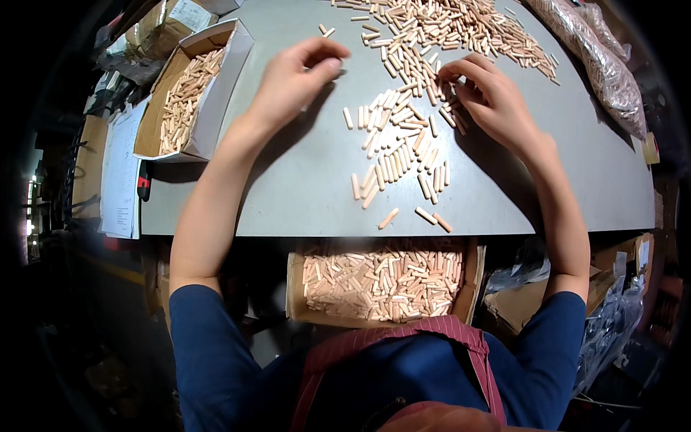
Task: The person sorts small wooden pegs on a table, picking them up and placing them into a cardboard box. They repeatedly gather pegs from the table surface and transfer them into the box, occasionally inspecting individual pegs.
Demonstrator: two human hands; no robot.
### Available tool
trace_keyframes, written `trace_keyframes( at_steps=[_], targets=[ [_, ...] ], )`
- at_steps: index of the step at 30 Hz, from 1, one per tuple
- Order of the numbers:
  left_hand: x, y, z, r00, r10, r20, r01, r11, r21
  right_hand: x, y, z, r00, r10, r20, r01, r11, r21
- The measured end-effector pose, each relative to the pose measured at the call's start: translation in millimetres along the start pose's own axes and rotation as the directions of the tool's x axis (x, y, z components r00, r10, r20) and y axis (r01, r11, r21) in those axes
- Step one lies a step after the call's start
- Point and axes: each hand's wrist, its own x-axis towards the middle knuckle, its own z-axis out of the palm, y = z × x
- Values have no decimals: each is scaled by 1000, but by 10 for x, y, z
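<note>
Short wooden dowel pins (396,162) lie loose on a grey tabletop (302,187), trailing from a larger heap of dowels (461,29) at the far side. My left hand (291,81) hovers left of the trail with its fingers bent and a gap between thumb and forefinger; no dowel shows in it. Two dowels lie just beyond its fingertips. On the right edge of the trail, my right hand (497,101) reaches down with curved, parted fingers among the dowels. Several dowels lie by its fingertips, and the undersides of those fingers are partly hidden.
A white cardboard box (232,75) of dowels stands at the left, beside papers (121,169) and a red-black tool (144,183). Below the table's front edge sits an open carton (295,291) full of dowels. A plastic bag (594,61) of dowels lies far right.
</note>
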Motion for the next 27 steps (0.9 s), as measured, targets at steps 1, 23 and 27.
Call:
trace_keyframes(
  at_steps=[1,23,27],
  targets=[
    [-33,39,99,998,44,34,-45,998,49,4,-53,-15,999,-2,36,1,1000,16],
    [-92,453,-209,747,-348,567,439,898,-27,-27,-208,-743,674,303,673,-552,813,187],
    [-78,473,-186,693,-340,636,464,885,-33,-22,-282,-738,565,200,800,-581,786,214]
  ],
)
